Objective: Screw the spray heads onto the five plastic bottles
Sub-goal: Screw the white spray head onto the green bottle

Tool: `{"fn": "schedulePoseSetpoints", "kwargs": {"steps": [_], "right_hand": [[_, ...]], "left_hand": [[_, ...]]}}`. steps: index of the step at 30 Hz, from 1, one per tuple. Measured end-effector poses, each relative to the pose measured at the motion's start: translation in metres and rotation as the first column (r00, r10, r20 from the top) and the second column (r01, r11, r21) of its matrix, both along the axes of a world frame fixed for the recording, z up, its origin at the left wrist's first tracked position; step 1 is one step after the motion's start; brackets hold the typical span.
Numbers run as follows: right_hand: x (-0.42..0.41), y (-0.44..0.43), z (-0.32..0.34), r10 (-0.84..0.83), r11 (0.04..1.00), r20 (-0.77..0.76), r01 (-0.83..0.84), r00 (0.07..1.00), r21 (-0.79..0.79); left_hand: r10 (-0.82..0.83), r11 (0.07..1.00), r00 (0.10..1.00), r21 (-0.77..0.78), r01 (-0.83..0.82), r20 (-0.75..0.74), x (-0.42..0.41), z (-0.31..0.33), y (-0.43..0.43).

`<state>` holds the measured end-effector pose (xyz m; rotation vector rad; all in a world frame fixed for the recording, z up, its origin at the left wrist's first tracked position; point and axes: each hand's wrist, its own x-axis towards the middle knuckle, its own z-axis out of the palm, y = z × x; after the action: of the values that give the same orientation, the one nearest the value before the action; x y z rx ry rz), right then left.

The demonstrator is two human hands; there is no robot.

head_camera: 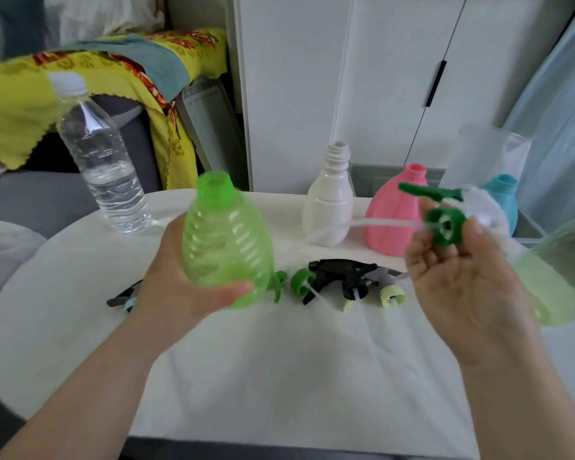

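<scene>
The left hand (180,287) is gripping the green bottle (226,247) above the desk's (279,360) middle, neck up and open. Well apart to its right, the right hand (462,280) is pinching the spray head (443,225). Its tube is lying sideways, pointing left toward the bottle, and probably needs tipping down.

Translucent, ribbed green bottle (224,240), neck open, leaning slightly, gripped around its base by the left hand (180,287). Green-and-white spray head (443,224) pinched in the right hand (458,277), collar facing the camera, thin dip tube (379,223) pointing left. Behind, upright with open necks: white bottle (331,200), pink bottle (394,217), blue bottle (503,194) partly hidden. Far right, blurred: pale green bottle (561,270). Loose on the table (279,360): black spray head (342,272), green collar (301,282), pale yellow collar (392,295), another head (123,298) half hidden beside the left wrist.
</scene>
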<state>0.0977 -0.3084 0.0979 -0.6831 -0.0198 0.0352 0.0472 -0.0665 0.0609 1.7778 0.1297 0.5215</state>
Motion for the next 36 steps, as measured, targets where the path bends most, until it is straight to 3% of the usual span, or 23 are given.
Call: {"fn": "schedulePoseSetpoints", "kwargs": {"steps": [7, 15, 19, 23, 28, 36], "right_hand": [[-0.006, 0.014, 0.019, -0.069, 0.997, 0.107, 0.064, 0.992, 0.047], [0.008, 0.015, -0.001, -0.024, 0.986, 0.158, 0.049, 0.987, -0.158], [0.010, 0.010, -0.006, -0.008, 0.953, 0.159, 0.056, 0.987, -0.297], [0.006, 0.013, -0.008, 0.083, 0.904, 0.220, 0.020, 0.972, -0.428], [-0.004, 0.031, -0.018, 0.236, 0.715, 0.185, -0.042, 0.954, -0.698], [-0.004, 0.032, -0.019, 0.410, 0.679, 0.205, -0.148, 0.889, -0.719]], "left_hand": [[-0.024, 0.992, 0.997, 0.121, 0.033, -0.073, -0.032, -0.010, -0.007], [0.009, 0.995, 0.993, 0.096, 0.003, -0.120, -0.022, -0.021, -0.008], [-0.001, 0.981, 0.983, 0.191, 0.037, -0.185, -0.021, -0.022, -0.014], [-0.052, 0.975, 0.973, 0.199, 0.098, -0.224, -0.026, -0.023, -0.024], [-0.172, 0.975, 0.960, 0.100, 0.198, -0.219, -0.025, -0.025, -0.046], [-0.207, 0.973, 0.953, 0.051, 0.223, -0.222, -0.022, -0.028, -0.047]]}}
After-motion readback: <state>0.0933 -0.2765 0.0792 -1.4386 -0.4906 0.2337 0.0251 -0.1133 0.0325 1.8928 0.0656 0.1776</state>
